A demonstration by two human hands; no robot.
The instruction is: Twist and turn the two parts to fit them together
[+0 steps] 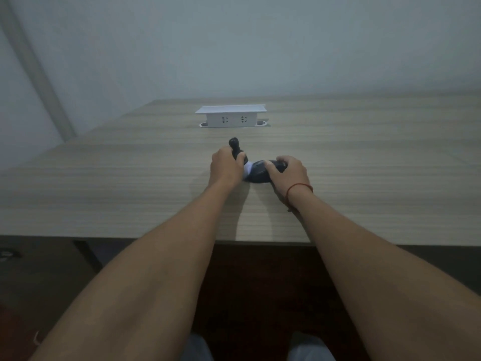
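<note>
Both hands are working out in the middle of the counter [104,194], well back from the near edge and also well short of the far edge by the wall. There's wide bare wood to the left and right of them, so no crowding on either side.

The left hand [226,166] is wrapped round a black plug [235,147], fingers curled, with the plug's knobby end sticking up and away from the knuckles. The right hand [287,173] is clamped over a dark rounded object [260,175] that sits on the counter between the two hands; can't tell exactly what it is, too dim. There's a bit of white [247,169] showing right where the plug meets the dark thing. A red string bracelet [299,188] is on the right wrist.

The surface is pale striped wood grain, under a plain grey-blue wall, and the lighting is pretty dark. Beyond the hands, apart from them, stands one white pop-up socket box [230,118] with two outlets facing this way.

Count: two hands, one plug, one dark object, one socket box.
</note>
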